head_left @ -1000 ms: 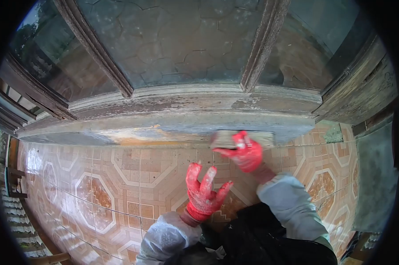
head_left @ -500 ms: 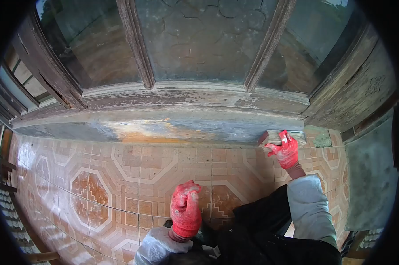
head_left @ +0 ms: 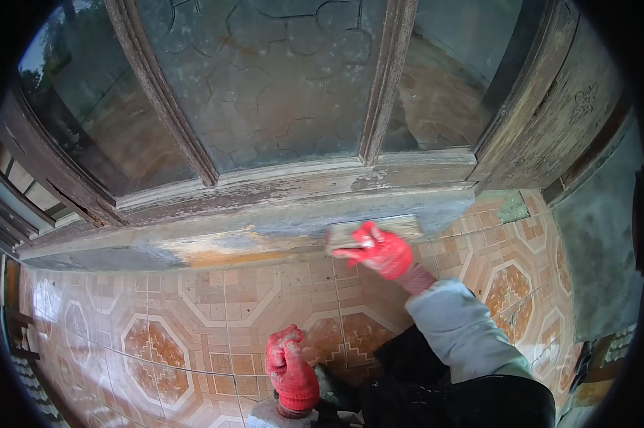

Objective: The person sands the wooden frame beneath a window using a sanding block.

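And there was my left hand (head_left: 291,367), over the floor tiles (head_left: 201,314), fingers folded into a loose fist just as they were half a second earlier; a second back they had been spread. Across to my right hand (head_left: 380,251), and that was the mover! My fingers gripped the pale block (head_left: 399,227), and it had slid left from near the right end of the step (head_left: 279,241), sitting up against the front face. Around us, left to right: the orange patch (head_left: 226,255) lay bare on the step, the wooden bars (head_left: 161,93) and glass (head_left: 279,93) rose behind, a greenish scrap (head_left: 513,207) lay on the tiles and a grey slab (head_left: 596,235) stood far right. My right glove hid part of the block, and the block covered its stretch of step.
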`<move>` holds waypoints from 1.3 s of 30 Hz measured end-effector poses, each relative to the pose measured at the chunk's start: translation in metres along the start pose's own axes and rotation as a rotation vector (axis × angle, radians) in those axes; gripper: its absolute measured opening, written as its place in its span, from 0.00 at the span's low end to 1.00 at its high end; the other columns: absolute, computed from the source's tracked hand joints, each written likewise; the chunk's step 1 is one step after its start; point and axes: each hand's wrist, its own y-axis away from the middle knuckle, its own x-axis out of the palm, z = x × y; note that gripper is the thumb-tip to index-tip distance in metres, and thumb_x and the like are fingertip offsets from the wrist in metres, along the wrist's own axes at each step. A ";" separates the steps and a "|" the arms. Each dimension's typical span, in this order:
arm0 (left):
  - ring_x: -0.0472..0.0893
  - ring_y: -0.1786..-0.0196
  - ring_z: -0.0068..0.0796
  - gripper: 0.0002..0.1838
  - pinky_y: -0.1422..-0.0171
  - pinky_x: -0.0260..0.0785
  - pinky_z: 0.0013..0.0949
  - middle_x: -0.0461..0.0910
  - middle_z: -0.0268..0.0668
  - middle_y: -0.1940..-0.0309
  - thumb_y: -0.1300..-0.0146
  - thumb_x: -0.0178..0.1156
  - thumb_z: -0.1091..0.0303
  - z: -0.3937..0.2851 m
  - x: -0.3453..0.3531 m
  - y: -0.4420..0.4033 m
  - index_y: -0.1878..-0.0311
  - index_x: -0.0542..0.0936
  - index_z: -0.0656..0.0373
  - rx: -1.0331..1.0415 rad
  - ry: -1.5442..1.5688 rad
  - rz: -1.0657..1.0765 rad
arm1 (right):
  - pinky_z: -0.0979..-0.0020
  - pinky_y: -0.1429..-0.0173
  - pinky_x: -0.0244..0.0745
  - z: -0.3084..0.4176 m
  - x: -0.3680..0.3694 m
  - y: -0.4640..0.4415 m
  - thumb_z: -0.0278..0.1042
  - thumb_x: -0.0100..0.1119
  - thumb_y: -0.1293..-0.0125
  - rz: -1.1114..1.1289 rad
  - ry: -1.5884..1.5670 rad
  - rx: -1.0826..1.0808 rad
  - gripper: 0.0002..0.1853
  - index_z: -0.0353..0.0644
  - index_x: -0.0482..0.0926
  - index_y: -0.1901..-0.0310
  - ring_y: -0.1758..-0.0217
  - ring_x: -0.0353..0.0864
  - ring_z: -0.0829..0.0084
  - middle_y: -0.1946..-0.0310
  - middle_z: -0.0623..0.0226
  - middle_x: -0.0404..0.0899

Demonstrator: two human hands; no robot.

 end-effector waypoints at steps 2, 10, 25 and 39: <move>0.78 0.53 0.40 0.08 0.45 0.69 0.39 0.79 0.46 0.62 0.40 0.49 0.76 -0.002 -0.006 -0.002 0.65 0.79 0.65 -0.037 -0.007 -0.062 | 0.67 0.52 0.72 -0.027 0.014 0.063 0.52 0.64 0.48 -0.133 -0.532 0.359 0.25 0.66 0.75 0.47 0.48 0.73 0.63 0.53 0.63 0.68; 0.78 0.54 0.41 0.08 0.44 0.68 0.42 0.79 0.45 0.61 0.40 0.50 0.76 0.000 0.027 0.005 0.65 0.79 0.65 -0.007 0.031 0.126 | 0.65 0.65 0.77 0.025 -0.021 -0.034 0.52 0.73 0.66 -0.254 -0.859 0.569 0.31 0.68 0.79 0.52 0.56 0.76 0.62 0.54 0.62 0.69; 0.77 0.54 0.39 0.15 0.42 0.67 0.41 0.78 0.44 0.63 0.30 0.46 0.65 0.000 0.012 -0.012 0.66 0.77 0.66 -0.023 0.051 -0.045 | 0.65 0.61 0.74 0.007 0.022 0.035 0.42 0.64 0.48 -0.353 -0.570 1.534 0.32 0.50 0.68 0.40 0.56 0.76 0.65 0.52 0.59 0.71; 0.77 0.54 0.37 0.17 0.43 0.66 0.39 0.78 0.41 0.65 0.29 0.47 0.60 -0.017 -0.004 -0.012 0.66 0.76 0.65 -0.015 -0.072 -0.038 | 0.63 0.53 0.72 -0.015 0.074 0.082 0.40 0.65 0.46 -0.611 -0.576 2.282 0.46 0.57 0.52 0.26 0.55 0.76 0.69 0.59 0.64 0.71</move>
